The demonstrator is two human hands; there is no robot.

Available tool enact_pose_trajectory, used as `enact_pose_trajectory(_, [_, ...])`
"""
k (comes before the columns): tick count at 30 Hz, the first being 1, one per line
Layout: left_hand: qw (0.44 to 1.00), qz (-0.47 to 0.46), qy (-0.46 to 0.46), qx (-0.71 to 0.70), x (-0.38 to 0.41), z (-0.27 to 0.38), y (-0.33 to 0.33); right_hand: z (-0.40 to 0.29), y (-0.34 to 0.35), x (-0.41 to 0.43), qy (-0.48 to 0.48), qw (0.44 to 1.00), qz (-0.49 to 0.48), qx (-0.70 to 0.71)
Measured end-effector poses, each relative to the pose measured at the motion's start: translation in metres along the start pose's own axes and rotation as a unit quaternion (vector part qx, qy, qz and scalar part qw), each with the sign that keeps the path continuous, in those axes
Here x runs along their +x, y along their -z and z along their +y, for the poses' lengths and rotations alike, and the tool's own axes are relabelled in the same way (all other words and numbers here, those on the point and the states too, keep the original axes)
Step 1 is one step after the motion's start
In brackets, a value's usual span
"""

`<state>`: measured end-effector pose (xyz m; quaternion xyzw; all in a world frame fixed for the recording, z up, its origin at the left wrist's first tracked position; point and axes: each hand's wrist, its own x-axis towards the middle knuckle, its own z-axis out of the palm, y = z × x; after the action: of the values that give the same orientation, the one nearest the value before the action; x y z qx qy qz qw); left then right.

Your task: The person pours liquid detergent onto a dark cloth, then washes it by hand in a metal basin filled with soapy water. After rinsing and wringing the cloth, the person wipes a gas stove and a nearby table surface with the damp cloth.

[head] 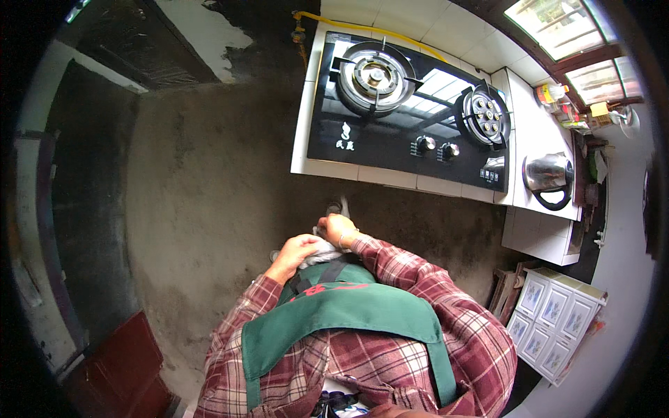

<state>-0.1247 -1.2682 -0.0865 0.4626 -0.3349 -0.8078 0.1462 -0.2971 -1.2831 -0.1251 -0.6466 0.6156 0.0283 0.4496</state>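
Both my hands meet low in front of the green apron [339, 308], over a light grey and white cloth [325, 254]. My left hand [299, 252] pinches the cloth between thumb and fingers at its left side. My right hand [335, 229] is closed around its upper part, and a loose end sticks up beyond the knuckles. The sleeves are of red plaid. A black glass gas cooktop [387, 130] with two burners lies on the white tiled counter beyond my hands, and neither hand touches it.
A steel electric kettle [546, 175] stands right of the cooktop. Bottles and packets [554, 99] sit by the window. A yellow gas hose [366, 28] runs behind the cooktop. A white cabinet [554, 324] stands at the lower right, a dark red board [125, 360] at the lower left.
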Motion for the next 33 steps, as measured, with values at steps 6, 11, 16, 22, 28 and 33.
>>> enact_pose_trajectory(6, [0.993,0.089,-0.080,-0.021,-0.082,-0.044,0.077,-0.060,-0.016,0.025,0.001,0.998,0.069,0.013])
enact_pose_trajectory(11, [0.975,0.182,-0.119,-0.054,-0.163,-0.102,0.149,-0.118,-0.119,0.043,0.030,0.996,0.067,0.052])
enact_pose_trajectory(16, [0.934,0.344,-0.096,-0.011,-0.220,-0.144,0.211,-0.204,-0.192,0.057,0.150,0.984,-0.091,-0.036])
enact_pose_trajectory(22, [0.878,0.396,-0.186,-0.194,-0.267,-0.183,0.272,-0.263,-0.225,0.113,0.141,0.979,-0.092,-0.118])
enact_pose_trajectory(28, [0.790,0.577,-0.107,-0.176,-0.319,-0.176,0.317,-0.336,-0.258,0.187,0.121,0.973,-0.120,-0.156])
enact_pose_trajectory(33, [0.754,0.635,-0.100,-0.133,-0.387,-0.200,0.353,-0.400,-0.299,0.265,0.254,0.875,-0.205,-0.357])
